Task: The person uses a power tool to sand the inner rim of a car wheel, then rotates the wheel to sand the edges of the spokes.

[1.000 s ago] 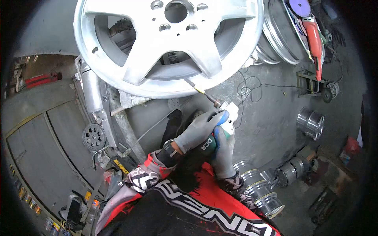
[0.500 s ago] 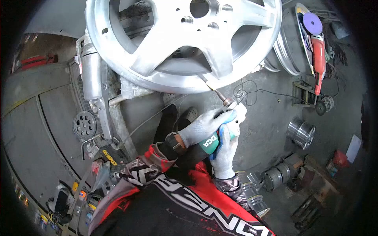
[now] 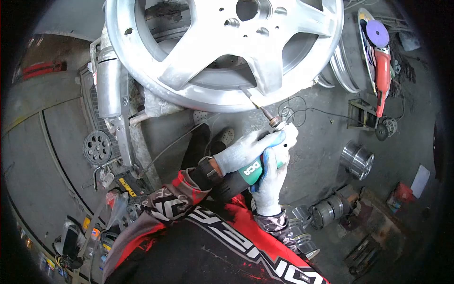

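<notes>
A large silver alloy wheel rim (image 3: 189,97) with broad spokes lies in front of me, face up. Both gloved hands are wrapped round a green and black DCA power grinder (image 3: 253,173) with a white head. My left hand (image 3: 243,151), with a watch at the wrist, closes over the body from the left. From the right, my right hand (image 3: 270,182) grips just behind the head. A thin shaft (image 3: 266,112) runs from the head up to the rim's near lip, its tip overlapping the lip beside a spoke. Blue-coated fingers partly hide the tool body.
An orange polisher with a purple pad (image 3: 377,33) rests at the upper right. Several wheels stand around the floor, including a shiny barrel (image 3: 357,160). A machine frame with a silver cylinder (image 3: 109,87) is on the left, above a yellow-labelled toolbox (image 3: 127,187). A cable crosses the floor.
The whole view has shifted slightly, the wheel sitting a little lower and further right. Both hands keep their grip on the grinder, and the shaft stays at the rim's lip.
</notes>
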`<state>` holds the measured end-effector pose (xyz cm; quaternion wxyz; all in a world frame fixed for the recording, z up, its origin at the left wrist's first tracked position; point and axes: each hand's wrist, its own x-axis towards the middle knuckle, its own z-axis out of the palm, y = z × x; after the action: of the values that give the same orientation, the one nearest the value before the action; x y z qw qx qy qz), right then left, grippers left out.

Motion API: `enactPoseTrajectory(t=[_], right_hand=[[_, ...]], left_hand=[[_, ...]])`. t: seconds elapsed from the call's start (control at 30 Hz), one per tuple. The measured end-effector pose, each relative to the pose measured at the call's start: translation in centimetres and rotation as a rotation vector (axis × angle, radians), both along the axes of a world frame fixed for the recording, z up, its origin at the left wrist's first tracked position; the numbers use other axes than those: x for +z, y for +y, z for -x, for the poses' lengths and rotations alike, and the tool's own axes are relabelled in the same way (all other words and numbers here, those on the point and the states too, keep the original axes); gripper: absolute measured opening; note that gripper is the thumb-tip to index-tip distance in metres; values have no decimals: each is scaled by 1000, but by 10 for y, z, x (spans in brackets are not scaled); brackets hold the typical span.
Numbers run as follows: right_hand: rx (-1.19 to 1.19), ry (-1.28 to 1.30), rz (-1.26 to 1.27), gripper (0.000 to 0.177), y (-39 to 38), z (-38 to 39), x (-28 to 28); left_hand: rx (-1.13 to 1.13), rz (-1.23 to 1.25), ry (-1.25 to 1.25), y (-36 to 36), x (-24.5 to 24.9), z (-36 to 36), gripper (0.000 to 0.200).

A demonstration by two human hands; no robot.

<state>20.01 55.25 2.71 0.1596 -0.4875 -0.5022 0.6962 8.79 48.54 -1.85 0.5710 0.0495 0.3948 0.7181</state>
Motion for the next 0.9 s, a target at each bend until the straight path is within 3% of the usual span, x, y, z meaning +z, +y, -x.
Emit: enactPoseTrajectory(t=[0.1, 0.17, 0.4, 0.5, 0.57, 0.6, 0.67, 0.77, 0.9], right_hand=[[14, -1, -6, 58, 0, 2, 4], [22, -10, -23, 58, 4, 2, 3], [21, -18, -19, 56, -2, 3, 3], [26, 11, 23, 56, -8, 6, 6], [23, 29, 47, 56, -8, 6, 6], [28, 6, 11, 56, -5, 5, 5], [32, -19, -27, 57, 0, 6, 4], [-21, -51, -103, 57, 4, 8, 4], [-17, -53, -99, 59, 0, 9, 5]], left_hand=[[-12, -11, 19, 0, 4, 2, 45], [-9, -113, -166, 7, 11, 6, 44], [-49, -19, -81, -4, 13, 9, 42], [10, -66, -192, -9, 13, 4, 41], [55, 16, 207, -16, 23, 5, 40], [56, 14, 207, -11, 7, -1, 40], [-9, -11, -35, 6, -37, -19, 41], [-62, -109, -197, 16, -19, -3, 43], [-32, -66, -312, 8, -20, -9, 43]])
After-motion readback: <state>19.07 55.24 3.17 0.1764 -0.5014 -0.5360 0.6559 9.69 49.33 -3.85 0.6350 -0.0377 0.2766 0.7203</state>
